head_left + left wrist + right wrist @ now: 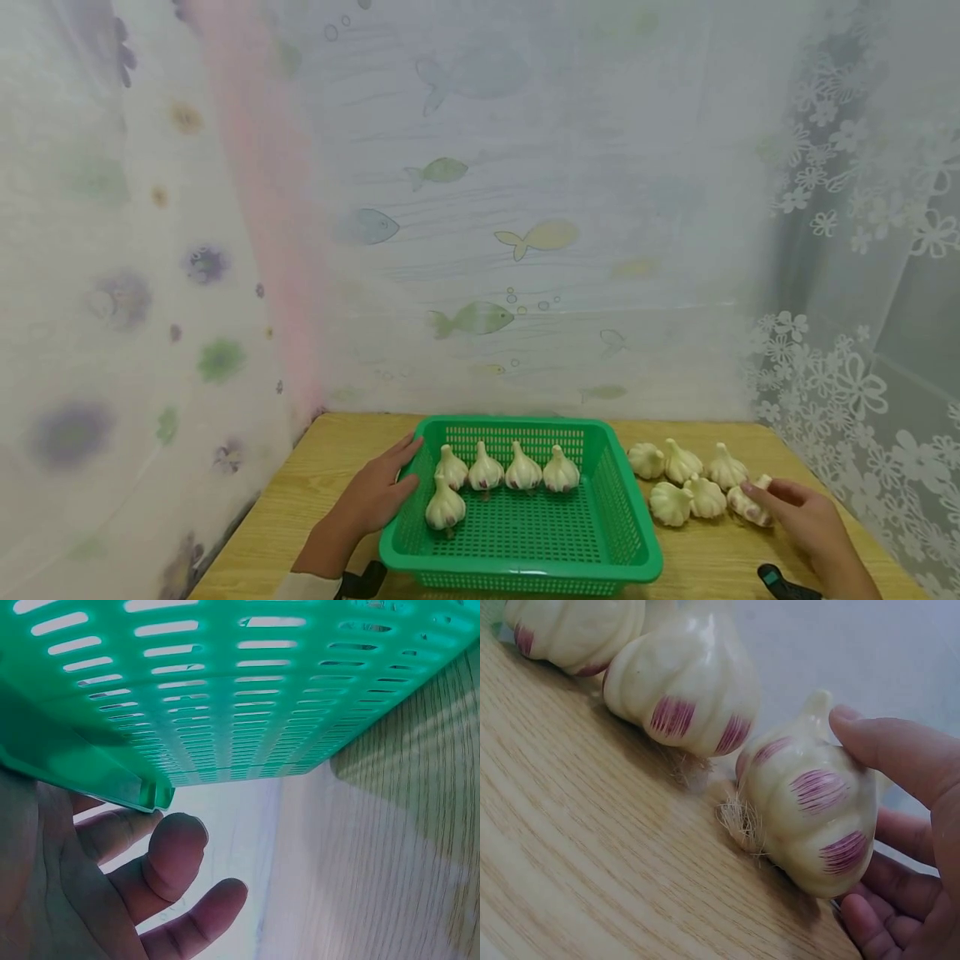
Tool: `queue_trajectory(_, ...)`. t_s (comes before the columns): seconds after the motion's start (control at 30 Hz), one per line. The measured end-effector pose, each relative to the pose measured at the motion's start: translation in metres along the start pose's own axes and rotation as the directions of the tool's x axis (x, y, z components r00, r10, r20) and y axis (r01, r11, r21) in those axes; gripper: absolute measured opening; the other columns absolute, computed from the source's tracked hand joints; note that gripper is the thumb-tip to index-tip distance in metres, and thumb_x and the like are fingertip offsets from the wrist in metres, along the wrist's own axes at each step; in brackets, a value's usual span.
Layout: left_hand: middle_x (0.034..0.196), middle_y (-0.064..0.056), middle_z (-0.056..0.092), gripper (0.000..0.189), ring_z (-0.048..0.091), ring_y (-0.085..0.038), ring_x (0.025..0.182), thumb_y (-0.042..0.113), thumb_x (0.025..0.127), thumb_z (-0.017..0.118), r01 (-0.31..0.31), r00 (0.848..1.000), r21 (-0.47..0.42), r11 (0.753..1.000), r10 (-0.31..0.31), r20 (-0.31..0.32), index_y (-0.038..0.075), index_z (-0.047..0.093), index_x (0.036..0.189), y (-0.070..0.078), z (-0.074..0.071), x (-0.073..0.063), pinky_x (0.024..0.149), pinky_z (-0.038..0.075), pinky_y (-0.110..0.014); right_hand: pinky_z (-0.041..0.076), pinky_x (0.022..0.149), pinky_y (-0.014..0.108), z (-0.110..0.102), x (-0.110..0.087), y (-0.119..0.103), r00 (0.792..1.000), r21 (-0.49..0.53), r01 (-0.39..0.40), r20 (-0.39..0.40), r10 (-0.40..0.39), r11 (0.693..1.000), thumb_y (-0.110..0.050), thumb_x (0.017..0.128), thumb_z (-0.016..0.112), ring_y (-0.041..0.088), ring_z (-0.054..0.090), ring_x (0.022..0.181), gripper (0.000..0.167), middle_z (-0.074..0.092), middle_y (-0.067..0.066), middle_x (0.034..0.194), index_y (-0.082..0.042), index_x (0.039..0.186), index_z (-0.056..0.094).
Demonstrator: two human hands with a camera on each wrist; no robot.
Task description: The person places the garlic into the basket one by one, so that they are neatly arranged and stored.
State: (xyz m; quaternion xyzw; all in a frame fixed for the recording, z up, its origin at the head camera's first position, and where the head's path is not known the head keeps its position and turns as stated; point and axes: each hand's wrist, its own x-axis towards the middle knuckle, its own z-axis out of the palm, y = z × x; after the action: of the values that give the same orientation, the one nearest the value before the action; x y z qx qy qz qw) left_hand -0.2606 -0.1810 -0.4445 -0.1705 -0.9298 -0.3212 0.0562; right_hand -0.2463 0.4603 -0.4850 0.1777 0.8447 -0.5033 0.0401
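Observation:
My right hand (806, 521) holds a garlic bulb (748, 502) between thumb and fingers at the right end of the table group. Up close in the right wrist view, the bulb (810, 802) is tilted, with purple streaks and stringy roots low over the wood. Beside it sits another garlic bulb (686, 694). Along the left rim of a green basket (517, 565) lies my left hand (375, 492), its fingers fairly straight. The left wrist view shows its fingers (176, 859) at the rim, outside the slotted wall (225, 690). Several garlic bulbs (522, 468) stand inside the basket, in a back row and down the left side.
Several more garlic bulbs (682, 462) cluster on the wooden table (300, 500) between the basket and my right hand. Behind the table hangs a pale curtain (555, 350) with printed fish. A flower-patterned sheet (847, 392) is on the right.

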Motion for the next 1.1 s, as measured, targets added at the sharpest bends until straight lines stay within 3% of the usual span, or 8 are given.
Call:
queue_trajectory(0.27, 0.17, -0.005, 0.029, 0.056, 0.033, -0.037, 0.154, 0.022, 0.107, 0.045, -0.002, 1.0, 0.002, 1.0, 0.002, -0.005, 0.014, 0.038, 0.162, -0.001, 0.001, 0.0, 0.117, 0.035, -0.063, 0.038, 0.109, 0.069, -0.001, 0.002, 0.003, 0.999, 0.014, -0.015, 0.032, 0.014, 1.0, -0.073, 0.087, 0.065, 0.061, 0.023, 0.143, 0.122, 0.013, 0.039, 0.163, 0.015, 0.158, 0.02)
queue_trajectory(0.5, 0.17, -0.006, 0.029, 0.057, 0.033, -0.037, 0.154, 0.021, 0.106, 0.045, -0.007, 1.0, 0.003, 1.0, 0.007, -0.01, 0.015, 0.038, 0.162, -0.001, -0.001, 0.002, 0.117, 0.035, -0.064, 0.051, 0.089, 0.05, -0.004, 0.002, 0.0, 0.999, 0.05, -0.049, -0.006, 0.049, 0.998, -0.076, 0.085, 0.066, 0.058, 0.033, 0.135, 0.124, 0.012, 0.038, 0.164, 0.01, 0.161, 0.019)
queue_trajectory(0.63, 0.17, -0.006, 0.029, 0.056, 0.033, -0.037, 0.154, 0.022, 0.107, 0.045, -0.003, 1.0, 0.001, 1.0, 0.003, -0.009, 0.015, 0.038, 0.162, 0.0, -0.001, 0.002, 0.116, 0.035, -0.064, 0.052, 0.079, 0.039, -0.005, 0.001, -0.001, 0.999, 0.058, -0.034, -0.021, 0.035, 0.998, -0.074, 0.086, 0.065, 0.049, 0.051, 0.113, 0.122, 0.014, 0.038, 0.164, 0.009, 0.161, 0.017)
queue_trajectory(0.73, 0.17, -0.006, 0.029, 0.056, 0.034, -0.037, 0.154, 0.022, 0.107, 0.046, -0.003, 1.0, 0.006, 1.0, 0.003, -0.009, 0.015, 0.038, 0.162, 0.0, 0.0, 0.001, 0.116, 0.036, -0.064, 0.053, 0.07, 0.036, -0.007, -0.002, -0.002, 0.999, 0.061, -0.023, -0.037, 0.025, 0.998, -0.074, 0.087, 0.065, 0.029, 0.054, 0.078, 0.118, 0.019, 0.035, 0.165, 0.006, 0.162, 0.019)
queue_trajectory(0.8, 0.17, -0.006, 0.03, 0.056, 0.034, -0.038, 0.154, 0.022, 0.107, 0.046, -0.004, 1.0, 0.007, 1.0, 0.004, -0.01, 0.015, 0.038, 0.162, -0.001, 0.0, 0.001, 0.116, 0.036, -0.064, 0.057, 0.072, 0.035, -0.008, -0.004, -0.002, 0.999, 0.058, -0.008, -0.036, 0.011, 0.998, -0.073, 0.088, 0.063, 0.02, 0.057, 0.079, 0.117, 0.018, 0.035, 0.165, 0.006, 0.163, 0.019)
queue_trajectory(0.9, 0.17, -0.007, 0.03, 0.056, 0.034, -0.038, 0.154, 0.022, 0.107, 0.046, -0.004, 1.0, 0.003, 1.0, 0.004, -0.009, 0.015, 0.038, 0.162, -0.001, 0.001, 0.001, 0.116, 0.035, -0.064, 0.061, 0.078, 0.036, -0.01, -0.006, -0.005, 1.0, 0.077, 0.002, -0.027, 0.0, 0.997, -0.074, 0.089, 0.062, 0.034, 0.062, 0.108, 0.117, 0.016, 0.034, 0.167, 0.006, 0.163, 0.018)
queue_trajectory(1.0, 0.17, -0.006, 0.03, 0.056, 0.033, -0.038, 0.154, 0.022, 0.107, 0.046, -0.001, 1.0, 0.0, 1.0, 0.001, -0.008, 0.015, 0.038, 0.162, -0.001, 0.001, 0.001, 0.116, 0.035, -0.065, 0.061, 0.083, 0.035, -0.012, -0.008, -0.009, 1.0, 0.091, 0.006, -0.021, -0.004, 0.996, -0.075, 0.09, 0.058, 0.05, 0.039, 0.14, 0.117, 0.011, 0.032, 0.168, 0.007, 0.163, 0.015)
queue_trajectory(1.1, 0.17, -0.005, 0.03, 0.056, 0.034, -0.038, 0.154, 0.021, 0.107, 0.046, 0.0, 1.0, -0.003, 1.0, 0.0, -0.007, 0.015, 0.039, 0.162, -0.002, 0.001, 0.0, 0.116, 0.035, -0.064, 0.061, 0.081, 0.035, -0.013, -0.008, -0.014, 0.998, 0.09, 0.0, -0.062, 0.006, 0.996, -0.076, 0.089, 0.058, 0.05, 0.037, 0.141, 0.116, 0.014, 0.03, 0.168, 0.005, 0.162, 0.021)
